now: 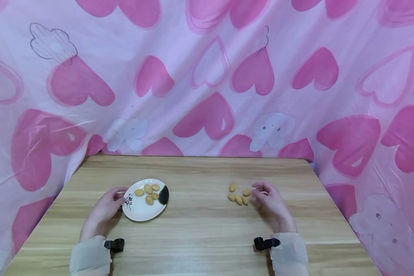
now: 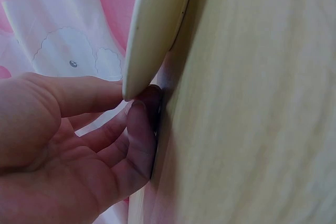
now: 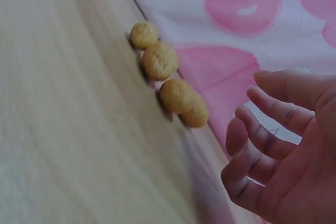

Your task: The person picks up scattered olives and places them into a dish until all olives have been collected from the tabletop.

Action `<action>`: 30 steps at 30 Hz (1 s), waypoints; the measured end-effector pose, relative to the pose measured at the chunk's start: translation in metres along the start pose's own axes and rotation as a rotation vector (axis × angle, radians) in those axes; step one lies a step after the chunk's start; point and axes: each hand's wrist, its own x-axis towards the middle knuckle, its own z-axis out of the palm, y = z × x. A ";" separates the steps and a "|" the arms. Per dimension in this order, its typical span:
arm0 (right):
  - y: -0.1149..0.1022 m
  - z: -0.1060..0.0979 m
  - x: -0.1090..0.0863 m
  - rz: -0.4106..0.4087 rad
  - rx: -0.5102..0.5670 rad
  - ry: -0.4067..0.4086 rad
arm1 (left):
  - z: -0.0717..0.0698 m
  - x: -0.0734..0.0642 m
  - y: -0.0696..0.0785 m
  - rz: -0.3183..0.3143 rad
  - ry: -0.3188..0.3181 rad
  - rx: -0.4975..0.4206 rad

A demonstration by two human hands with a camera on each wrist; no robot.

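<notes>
A white plate (image 1: 143, 209) with a dark patch and a floral print stands on the left part of the table, bearing several tan, oval, nut-like pieces (image 1: 149, 200). My left hand (image 1: 105, 209) pinches its left rim; in the left wrist view the thumb lies on the upper side and the fingers curl beneath the plate's edge (image 2: 152, 30). To the right, several loose nut-like pieces (image 1: 239, 200) lie in a small group. Just right of them hovers my right hand (image 1: 270, 199), its fingers loosely bent around nothing. In the right wrist view a gap separates those fingers from the nut-like pieces (image 3: 160, 61).
The wooden table (image 1: 193, 237) ends at the back against a pink heart-patterned cloth (image 1: 203, 115), which also hangs along both sides. A black wrist camera sits on each cuff, left (image 1: 115, 245) and right (image 1: 265, 243).
</notes>
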 end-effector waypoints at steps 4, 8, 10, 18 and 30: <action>0.008 0.000 0.005 0.051 0.013 0.012 | 0.000 -0.001 0.000 0.000 0.004 -0.003; 0.015 0.000 0.008 0.101 0.011 0.026 | 0.001 0.000 0.000 -0.007 -0.003 -0.008; 0.017 -0.001 0.010 0.099 0.005 0.035 | 0.002 0.001 0.001 -0.008 -0.001 -0.009; 0.015 -0.001 0.022 -0.009 -0.067 -0.067 | 0.001 0.000 0.001 0.008 0.016 -0.005; 0.015 0.004 0.031 -0.121 -0.340 -0.150 | 0.000 -0.002 0.002 -0.006 0.006 -0.010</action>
